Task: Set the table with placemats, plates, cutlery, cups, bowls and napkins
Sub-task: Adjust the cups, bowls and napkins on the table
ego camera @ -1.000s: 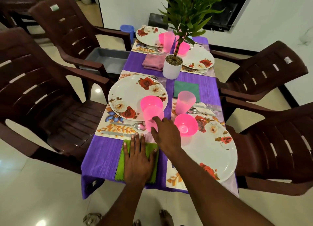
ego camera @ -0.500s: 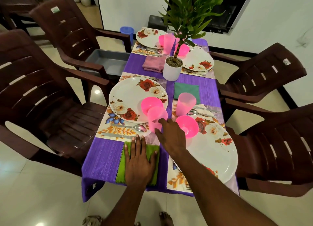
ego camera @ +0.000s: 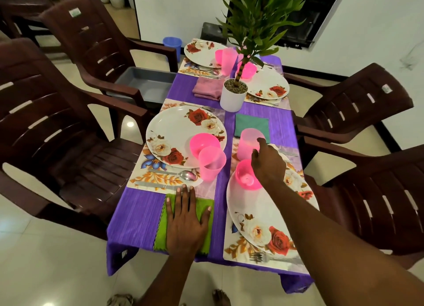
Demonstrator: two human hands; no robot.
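Your left hand (ego camera: 186,223) lies flat, fingers straight and spread, pressing on the green napkin (ego camera: 183,223) at the near edge of the table (ego camera: 137,214). Your right hand (ego camera: 267,163) hangs over the right setting with fingers loosely curled and nothing in it, fingertips just beside or touching the pink cup (ego camera: 249,142); I cannot tell which. It also hides part of the pink bowl (ego camera: 246,177) on the near right plate (ego camera: 259,216).

Head view, progress: looks nearly done. Four settings are laid out on floral placemats (ego camera: 158,179). The near left plate (ego camera: 176,136) carries a pink bowl and a second cup (ego camera: 211,163) stands at its rim. A spoon (ego camera: 181,173) and a knife (ego camera: 156,185) sit below that plate; a fork (ego camera: 263,257) lies by the near right plate. A teal napkin (ego camera: 251,123) and a pink napkin (ego camera: 206,89) are down. The far two settings, behind the potted plant (ego camera: 234,94), show plates, cups and bowls; a napkin for the far right one is not visible. What is left, by my judgement: small straightening only.

Against the earlier frames: your right hand has left the left cup and crossed to the right cup. Left hand stays pressed on the green napkin. Nothing else has shifted.
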